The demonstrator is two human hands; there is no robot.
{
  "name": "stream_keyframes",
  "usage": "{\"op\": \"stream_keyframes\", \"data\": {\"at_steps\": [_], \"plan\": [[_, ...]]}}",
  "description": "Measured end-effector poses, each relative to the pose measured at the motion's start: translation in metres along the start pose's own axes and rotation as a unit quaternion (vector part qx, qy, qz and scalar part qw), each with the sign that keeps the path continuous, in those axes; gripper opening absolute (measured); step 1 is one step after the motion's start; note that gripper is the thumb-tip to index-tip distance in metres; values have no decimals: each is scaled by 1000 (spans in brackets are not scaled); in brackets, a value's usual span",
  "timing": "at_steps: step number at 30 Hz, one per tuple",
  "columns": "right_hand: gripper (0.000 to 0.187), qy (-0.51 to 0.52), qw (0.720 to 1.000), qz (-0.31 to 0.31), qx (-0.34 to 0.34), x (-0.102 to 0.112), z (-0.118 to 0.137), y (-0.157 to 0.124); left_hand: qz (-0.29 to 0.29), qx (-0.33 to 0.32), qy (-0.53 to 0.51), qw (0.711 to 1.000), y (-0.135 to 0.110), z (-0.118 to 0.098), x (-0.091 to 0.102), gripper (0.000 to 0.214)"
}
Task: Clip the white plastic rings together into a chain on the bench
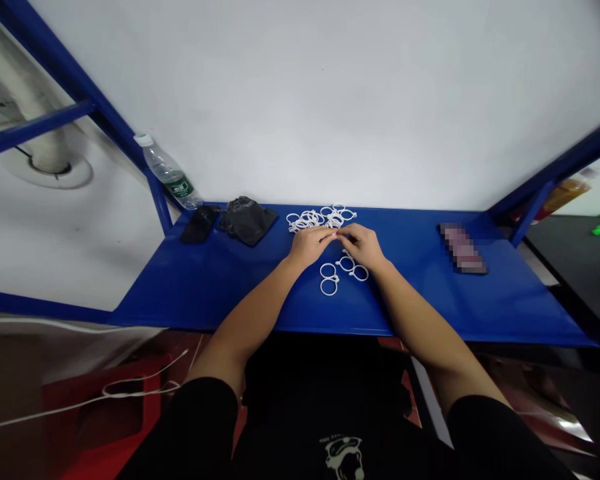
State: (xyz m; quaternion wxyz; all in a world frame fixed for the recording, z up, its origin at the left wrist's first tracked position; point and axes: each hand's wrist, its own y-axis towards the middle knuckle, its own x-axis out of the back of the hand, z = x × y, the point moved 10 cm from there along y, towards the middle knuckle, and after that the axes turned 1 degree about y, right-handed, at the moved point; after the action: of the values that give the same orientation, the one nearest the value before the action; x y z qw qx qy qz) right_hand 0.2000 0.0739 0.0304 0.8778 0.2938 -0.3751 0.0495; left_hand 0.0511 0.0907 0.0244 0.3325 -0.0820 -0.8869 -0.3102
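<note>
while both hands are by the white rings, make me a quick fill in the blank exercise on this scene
White rings lie on the ____ tabletop.
Between the left hand and right hand, the ____ one is nearer the dark pouch.
The clear bottle has a ____ cap.

Missing words: blue; left; white.

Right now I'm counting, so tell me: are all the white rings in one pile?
No, a few white rings lie apart from the pile, nearer the front edge of the table.
</note>
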Motion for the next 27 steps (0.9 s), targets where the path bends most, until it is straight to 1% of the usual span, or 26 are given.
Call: {"op": "stream_keyframes", "data": {"at_steps": [4,8,10,12,15,19,23,27], "plan": [[31,-10,1000,2,8,2,0,0,0,32,-30,999,-2,10,-5,24],[30,-17,999,-16,33,3,2,0,-17,40,-49,998,-3,18,-5,16],[27,-19,998,-34,57,5,4,-1,-22,22,-46,998,-2,16,-3,12],[25,-19,995,-53,80,8,7,-3,-14,-4,-49,999,-2,10,-2,13],[24,-22,993,-72,87,11,6,-4,9,-29,-61,998,-1,3,-4,17],[25,-24,993,-76,88,11,8,-4,18,-28,-54,998,-1,2,-5,17],[24,-18,993,-75,92,9,12,-5,-1,-24,-36,999,-2,4,-3,11],[25,-24,995,-66,75,6,11,-5,-10,-28,-24,999,-3,3,-4,8]]}}
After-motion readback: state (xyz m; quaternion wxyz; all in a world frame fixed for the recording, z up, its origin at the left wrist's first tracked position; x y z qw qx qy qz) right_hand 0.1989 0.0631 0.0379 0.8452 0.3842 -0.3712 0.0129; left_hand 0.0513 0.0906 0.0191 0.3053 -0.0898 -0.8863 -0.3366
